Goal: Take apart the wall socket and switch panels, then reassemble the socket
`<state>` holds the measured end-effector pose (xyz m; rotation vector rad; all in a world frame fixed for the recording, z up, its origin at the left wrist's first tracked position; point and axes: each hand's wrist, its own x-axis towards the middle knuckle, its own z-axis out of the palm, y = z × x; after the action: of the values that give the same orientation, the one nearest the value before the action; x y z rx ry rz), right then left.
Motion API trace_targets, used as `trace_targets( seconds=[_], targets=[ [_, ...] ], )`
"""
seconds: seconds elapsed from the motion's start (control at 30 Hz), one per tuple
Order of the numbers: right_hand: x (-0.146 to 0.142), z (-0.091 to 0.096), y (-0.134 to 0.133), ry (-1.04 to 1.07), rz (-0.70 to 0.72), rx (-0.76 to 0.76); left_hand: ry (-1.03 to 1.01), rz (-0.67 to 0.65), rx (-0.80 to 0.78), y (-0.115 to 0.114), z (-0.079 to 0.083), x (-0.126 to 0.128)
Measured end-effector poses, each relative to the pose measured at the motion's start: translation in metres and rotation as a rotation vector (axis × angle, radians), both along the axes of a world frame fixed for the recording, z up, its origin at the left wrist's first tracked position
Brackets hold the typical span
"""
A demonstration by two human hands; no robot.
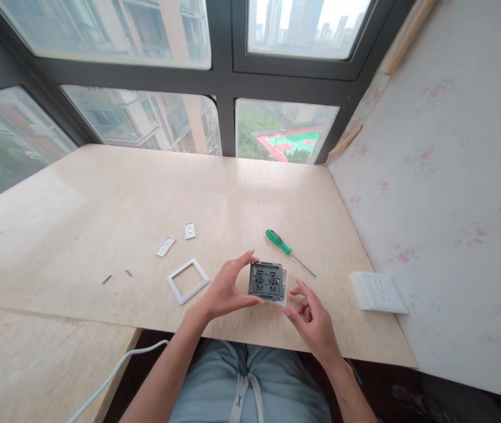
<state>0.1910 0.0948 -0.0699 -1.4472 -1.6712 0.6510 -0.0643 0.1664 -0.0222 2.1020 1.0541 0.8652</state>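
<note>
My left hand grips a dark grey wall switch module at its left side, thumb below and fingers above. The module's face, with two mechanisms, points up. A white box edge shows beneath it on the right; whether the module sits inside cannot be told. Just right of that edge is my right hand, its thumb and index finger apart and nothing between them, the other fingers curled. Left of my left hand lies a white square frame. Beyond the module lies a green-handled screwdriver, its shaft pointing right.
Two small white switch covers and two little metal strips lie on the left of the beige countertop. A white wall socket juts from the papered wall at right. A white cable crosses the lower left.
</note>
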Motion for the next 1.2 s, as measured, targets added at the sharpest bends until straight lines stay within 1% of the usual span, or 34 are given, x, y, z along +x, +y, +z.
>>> trace_targets(
  seconds=[0.13,0.3,0.6,0.9,1.07,1.2],
  targets=[
    [0.000,0.002,0.000,0.012,0.007,0.000,-0.010,-0.015,-0.096,0.005,-0.008,0.004],
    [0.000,0.003,0.000,0.008,0.005,-0.001,-0.026,-0.045,-0.151,0.010,-0.014,0.006],
    [0.000,0.003,0.000,-0.013,0.004,-0.007,-0.084,-0.075,-0.210,0.013,-0.013,0.007],
    [-0.001,0.005,0.001,-0.026,0.011,-0.016,-0.068,-0.095,-0.191,0.015,-0.017,0.008],
    [-0.001,0.006,0.001,-0.026,0.010,-0.019,-0.098,-0.113,-0.290,0.012,-0.013,0.009],
    [-0.001,0.006,0.001,-0.029,0.006,-0.020,-0.140,-0.120,-0.323,0.010,-0.013,0.009]
  ],
)
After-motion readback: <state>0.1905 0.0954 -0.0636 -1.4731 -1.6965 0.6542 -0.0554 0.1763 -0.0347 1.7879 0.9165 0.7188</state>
